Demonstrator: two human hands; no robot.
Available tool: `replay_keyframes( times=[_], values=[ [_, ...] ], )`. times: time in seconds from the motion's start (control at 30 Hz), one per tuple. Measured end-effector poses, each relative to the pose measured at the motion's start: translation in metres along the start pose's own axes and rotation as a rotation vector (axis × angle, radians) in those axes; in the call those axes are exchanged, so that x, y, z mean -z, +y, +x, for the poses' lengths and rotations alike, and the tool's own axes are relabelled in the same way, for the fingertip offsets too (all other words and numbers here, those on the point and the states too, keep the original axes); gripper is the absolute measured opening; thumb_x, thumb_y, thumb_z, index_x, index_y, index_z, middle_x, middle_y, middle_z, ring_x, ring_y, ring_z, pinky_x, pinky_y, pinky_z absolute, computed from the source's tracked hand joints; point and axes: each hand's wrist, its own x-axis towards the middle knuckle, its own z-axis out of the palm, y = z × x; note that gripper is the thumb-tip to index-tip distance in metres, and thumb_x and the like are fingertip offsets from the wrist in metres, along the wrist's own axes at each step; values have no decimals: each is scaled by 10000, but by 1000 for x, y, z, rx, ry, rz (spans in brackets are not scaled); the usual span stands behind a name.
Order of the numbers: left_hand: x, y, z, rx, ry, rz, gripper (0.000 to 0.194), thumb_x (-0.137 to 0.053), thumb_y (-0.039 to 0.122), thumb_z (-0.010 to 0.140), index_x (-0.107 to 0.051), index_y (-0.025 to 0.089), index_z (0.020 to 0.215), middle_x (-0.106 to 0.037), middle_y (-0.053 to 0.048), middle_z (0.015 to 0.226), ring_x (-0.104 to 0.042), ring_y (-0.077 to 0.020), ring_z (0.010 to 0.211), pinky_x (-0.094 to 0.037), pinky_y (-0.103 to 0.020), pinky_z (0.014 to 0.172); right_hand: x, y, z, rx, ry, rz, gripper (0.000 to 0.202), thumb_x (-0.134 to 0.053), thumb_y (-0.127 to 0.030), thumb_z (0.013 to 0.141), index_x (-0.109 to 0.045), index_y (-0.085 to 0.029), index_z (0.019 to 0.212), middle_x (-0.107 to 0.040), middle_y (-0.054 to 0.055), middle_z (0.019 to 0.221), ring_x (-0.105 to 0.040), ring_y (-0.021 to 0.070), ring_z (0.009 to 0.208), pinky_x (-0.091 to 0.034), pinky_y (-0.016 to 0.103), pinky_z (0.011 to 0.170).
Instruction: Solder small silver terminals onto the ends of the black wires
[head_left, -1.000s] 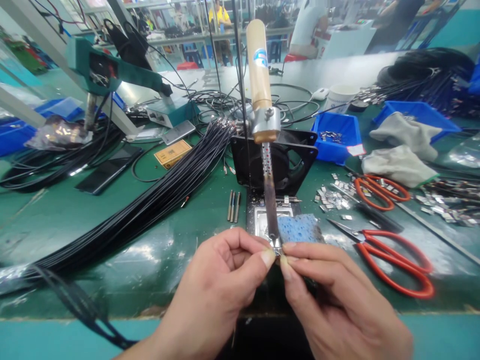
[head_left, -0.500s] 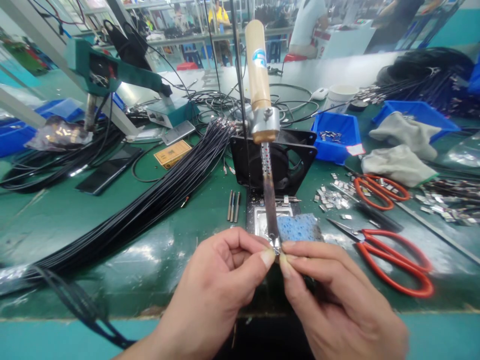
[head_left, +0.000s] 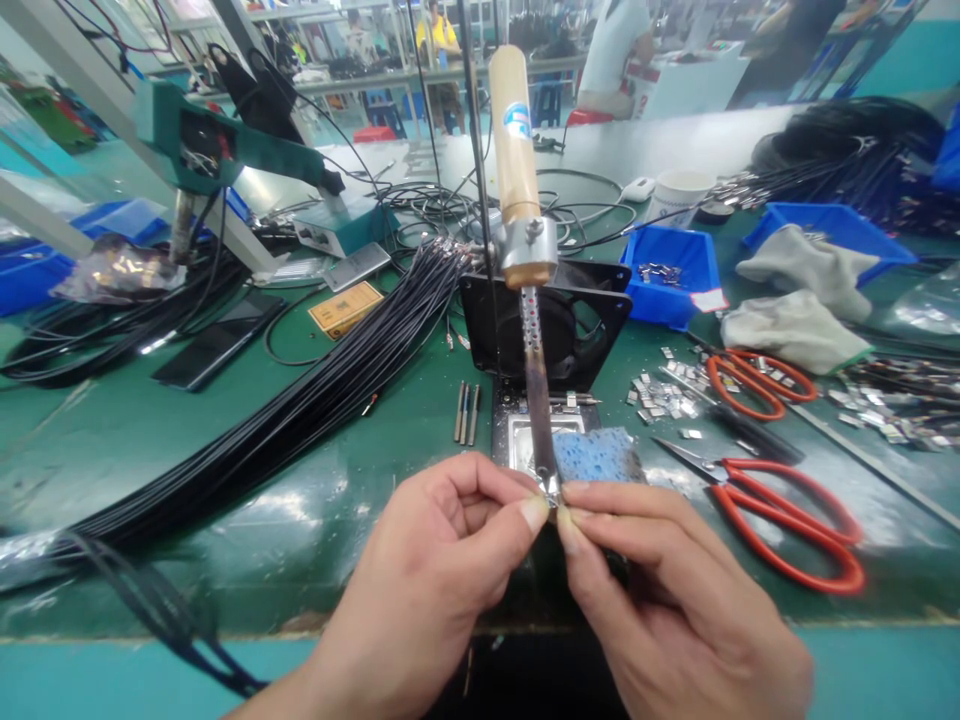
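A small metal piece (head_left: 553,496) sits just below the centre of the frame, between the fingertips of both hands. The left hand (head_left: 450,560) pinches it from the left with thumb and forefinger; the right hand (head_left: 675,590) pinches at its right edge, so neither is clearly nearer. The piece's long axis is hidden by the fingers. The soldering iron (head_left: 537,390) slants down from upper centre, its tip at the piece, apparently touching. Just beside, right, lies a blue sponge (head_left: 594,455); farther right, red-handled scissors (head_left: 795,520) rest on the tabletop (head_left: 300,540).
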Motion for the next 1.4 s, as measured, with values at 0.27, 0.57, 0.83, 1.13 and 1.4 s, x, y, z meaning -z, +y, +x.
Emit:
replay_keyframes(
  times=[0.27, 0.57, 0.83, 1.13, 1.4],
  values=[
    [2, -1, -1, -7, 18, 20, 246, -771, 377, 888, -645, 180, 815, -516, 55, 636, -293, -68, 518, -217, -206, 451, -1, -2, 0, 2, 13, -5, 179, -705, 4, 843, -739, -164, 896, -763, 19, 988, -734, 77, 880, -594, 136, 834],
    [0, 2, 0, -24, 14, 30, 231, -760, 357, 894, -638, 178, 812, -472, 71, 594, -283, -74, 514, -220, -209, 451, -2, -1, 2, 14, 18, -19, 188, -702, 10, 840, -744, -165, 892, -769, 17, 967, -741, 81, 866, -598, 139, 825],
    [1, 3, -1, -28, 17, 38, 241, -757, 360, 900, -625, 183, 805, -470, 70, 605, -286, -77, 523, -212, -217, 459, -1, -3, 5, 18, 25, -5, 208, -695, 18, 835, -750, -172, 899, -777, 29, 955, -750, 102, 846, -615, 160, 801],
    [-1, 8, 0, -1, 15, 25, 242, -761, 336, 882, -616, 174, 777, -504, 55, 628, -295, -67, 510, -229, -200, 446, -1, -4, 8, 17, 30, -1, 192, -701, 15, 819, -751, -163, 870, -778, 30, 932, -754, 96, 825, -615, 146, 811],
    [-1, 6, 1, 1, 23, 9, 243, -774, 330, 876, -622, 167, 781, -524, 48, 641, -304, -65, 512, -229, -201, 446, -1, -3, 8, 17, 38, -3, 194, -695, 4, 822, -751, -176, 867, -784, 35, 918, -767, 123, 802, -641, 187, 774]
  ],
)
